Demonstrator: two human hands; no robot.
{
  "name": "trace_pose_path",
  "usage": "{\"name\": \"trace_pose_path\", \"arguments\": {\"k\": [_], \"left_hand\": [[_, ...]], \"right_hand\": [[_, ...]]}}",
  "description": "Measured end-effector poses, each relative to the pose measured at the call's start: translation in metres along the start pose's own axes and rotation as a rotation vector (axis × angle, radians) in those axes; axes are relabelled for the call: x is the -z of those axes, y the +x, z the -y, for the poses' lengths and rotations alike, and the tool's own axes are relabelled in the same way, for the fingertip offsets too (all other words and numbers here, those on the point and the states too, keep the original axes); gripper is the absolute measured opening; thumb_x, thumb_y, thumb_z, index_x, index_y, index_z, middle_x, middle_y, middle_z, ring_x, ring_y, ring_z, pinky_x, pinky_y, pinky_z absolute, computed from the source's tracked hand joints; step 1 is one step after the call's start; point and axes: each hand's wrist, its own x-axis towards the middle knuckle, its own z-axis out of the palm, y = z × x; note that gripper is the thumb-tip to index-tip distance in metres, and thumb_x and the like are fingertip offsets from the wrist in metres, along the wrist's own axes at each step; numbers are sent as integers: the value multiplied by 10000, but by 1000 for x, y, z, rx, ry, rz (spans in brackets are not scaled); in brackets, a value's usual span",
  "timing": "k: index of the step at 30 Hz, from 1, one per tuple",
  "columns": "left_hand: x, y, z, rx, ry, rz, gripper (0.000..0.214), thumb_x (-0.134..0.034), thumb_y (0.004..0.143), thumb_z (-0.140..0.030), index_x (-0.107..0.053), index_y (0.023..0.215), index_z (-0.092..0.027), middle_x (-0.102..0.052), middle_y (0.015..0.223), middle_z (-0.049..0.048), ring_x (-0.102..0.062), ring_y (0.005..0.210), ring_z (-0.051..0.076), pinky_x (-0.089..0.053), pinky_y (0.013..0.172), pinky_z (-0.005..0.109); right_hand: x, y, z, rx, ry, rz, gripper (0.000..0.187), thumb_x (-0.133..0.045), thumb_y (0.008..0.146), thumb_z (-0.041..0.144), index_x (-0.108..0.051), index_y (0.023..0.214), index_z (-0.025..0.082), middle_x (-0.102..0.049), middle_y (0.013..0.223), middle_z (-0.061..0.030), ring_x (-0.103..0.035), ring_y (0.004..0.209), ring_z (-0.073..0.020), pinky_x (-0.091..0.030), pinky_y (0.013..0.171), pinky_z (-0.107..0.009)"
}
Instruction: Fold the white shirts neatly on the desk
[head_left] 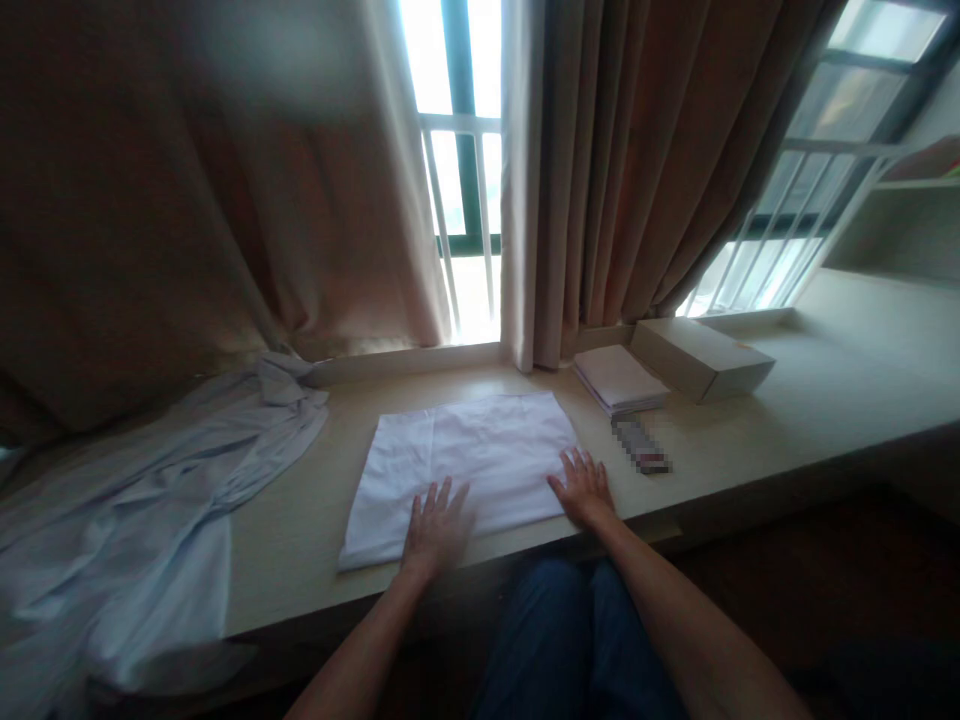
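Observation:
A folded white cloth (480, 440) lies flat as a wide rectangle on the pale ledge in front of me, lightly creased. My left hand (437, 525) rests over its near edge, fingers spread and a little blurred by motion. At the near right corner, my right hand (583, 487) lies with its fingers spread, partly on the cloth and partly on the ledge. Neither hand grips anything. Whether the cloth is a garment or a sheet I cannot tell.
Loose, rumpled pale fabric (172, 510) spreads over the ledge (285, 560) on the left and hangs off its front. To the right are a folded cloth stack (620, 378), a white box (701, 358) and a pixelated small item (640, 445). Curtains (622, 160) hang behind.

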Motion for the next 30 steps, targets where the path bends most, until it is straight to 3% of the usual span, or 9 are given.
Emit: {"name": "trace_pose_path", "arguments": {"k": [4, 9, 13, 18, 23, 26, 30], "left_hand": [[0, -2, -1, 18, -2, 56, 580, -306, 919, -517, -265, 1470, -340, -193, 1567, 46, -131, 1438, 303, -82, 1128, 541], [2, -21, -4, 25, -12, 72, 586, -311, 917, -515, -265, 1472, -331, -168, 1572, 48, -101, 1442, 308, -61, 1126, 556], [11, -20, -6, 50, -55, 77, 585, -360, 895, -537, -385, 1427, -293, -288, 1534, 90, -191, 1417, 335, -116, 1106, 590], [25, 35, -16, -16, -87, -51, 586, -351, 899, -542, -439, 1393, -239, -303, 1524, 110, -191, 1419, 313, -151, 1119, 560], [24, 98, -12, -31, -98, 28, 533, -283, 917, -546, -380, 1413, -375, -252, 1551, 52, -142, 1433, 320, -118, 1096, 622], [17, 122, 8, -49, -67, 87, 560, -291, 889, -611, -370, 1408, -414, -207, 1566, 33, -89, 1442, 323, -54, 1097, 629], [8, 137, 61, 38, -41, 172, 631, -274, 866, -657, -300, 1443, -401, -188, 1571, 20, -75, 1444, 315, -35, 1111, 603]], "right_hand": [[-2, -2, 0, 7, -8, 2, 701, -221, 920, 648, -225, 1499, 254, -128, 1573, -57, -46, 1431, -264, 42, 1122, -502], [0, -8, -5, 45, -28, 42, 713, -220, 919, 645, -227, 1501, 233, -150, 1567, -74, -41, 1432, -280, 44, 1113, -534], [12, -6, 4, 115, -60, 0, 767, -246, 896, 682, -365, 1444, 160, -200, 1549, -123, -7, 1428, -330, 102, 1088, -576], [25, 16, 66, 338, 23, -22, 706, -232, 923, 641, -316, 1466, 197, -209, 1551, -96, -45, 1436, -294, 34, 1118, -537], [15, 58, 126, 493, 100, 60, 547, -188, 983, 467, -285, 1475, 248, -209, 1555, -51, -113, 1434, -247, -66, 1133, -490], [6, 87, 130, 486, 84, 186, 592, -242, 960, 534, -291, 1474, 244, -209, 1554, -64, -131, 1429, -271, -100, 1125, -505], [-2, 120, 95, 459, 45, 235, 636, -248, 933, 616, -298, 1470, 278, -180, 1563, -50, -123, 1432, -265, -84, 1131, -490]]}}
